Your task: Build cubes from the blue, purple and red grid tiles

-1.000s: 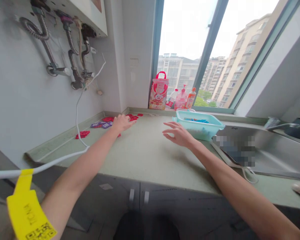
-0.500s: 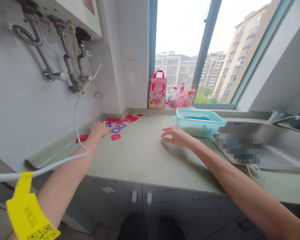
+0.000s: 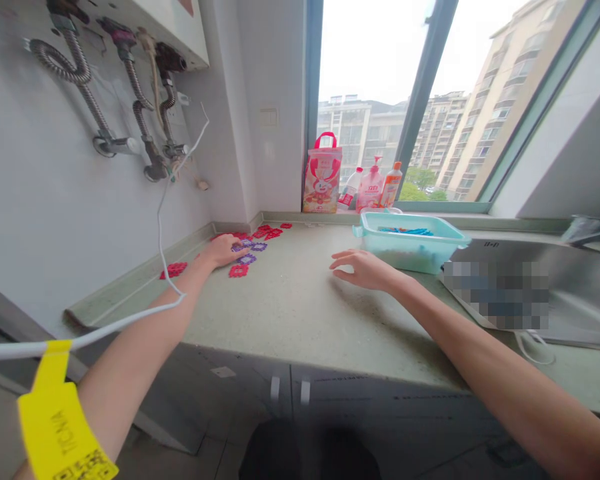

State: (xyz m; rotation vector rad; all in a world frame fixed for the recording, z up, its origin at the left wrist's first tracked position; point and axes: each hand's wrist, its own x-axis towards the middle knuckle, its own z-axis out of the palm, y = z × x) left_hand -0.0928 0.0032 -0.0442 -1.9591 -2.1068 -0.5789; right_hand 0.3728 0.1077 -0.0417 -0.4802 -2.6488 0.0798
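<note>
My left hand (image 3: pixel 221 251) reaches over a cluster of flat plastic pieces with notched edges. Its fingertips are bent onto a purple notched piece (image 3: pixel 245 244), partly covering it. More purple pieces (image 3: pixel 259 247) lie just to the right, and a red piece (image 3: pixel 239 271) is nearer to me. Behind them are several red pieces (image 3: pixel 273 233); another red stack (image 3: pixel 174 270) lies left of my forearm. My right hand (image 3: pixel 363 268) hovers open over the counter, fingers apart and holding nothing, in front of a turquoise basket (image 3: pixel 410 250) with blue pieces (image 3: pixel 406 231) inside.
A white cable (image 3: pixel 166 233) with a yellow tag (image 3: pixel 63 427) crosses my left forearm. A pink bag (image 3: pixel 323 179) and several bottles (image 3: pixel 370 189) stand by the window. On the right is a steel sink (image 3: pixel 580 287), with a blurred-out object at its edge. Pipes (image 3: pixel 140 113) hang at upper left.
My left hand has shifted slightly right and farther over the purple pieces. My right hand keeps its pose over the counter. The whole view has shifted a little.
</note>
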